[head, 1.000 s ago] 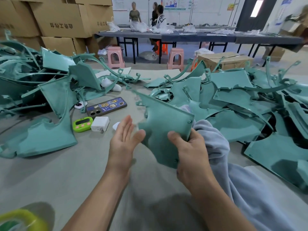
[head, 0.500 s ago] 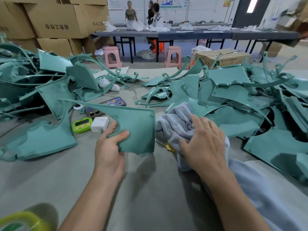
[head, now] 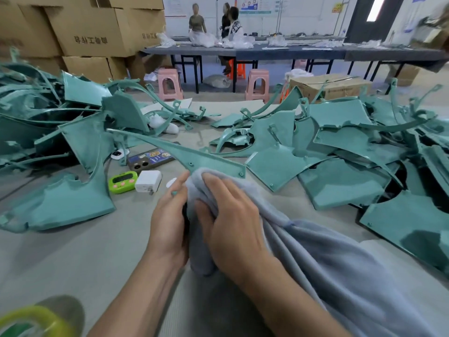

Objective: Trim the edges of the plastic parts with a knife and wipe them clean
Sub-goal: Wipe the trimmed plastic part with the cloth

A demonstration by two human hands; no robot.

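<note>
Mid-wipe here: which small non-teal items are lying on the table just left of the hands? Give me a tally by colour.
Green: 1, the timer
White: 3, the charger block, the small round gadget and the partly hidden disc
Dark: 1, the phone
Total: 5
</note>
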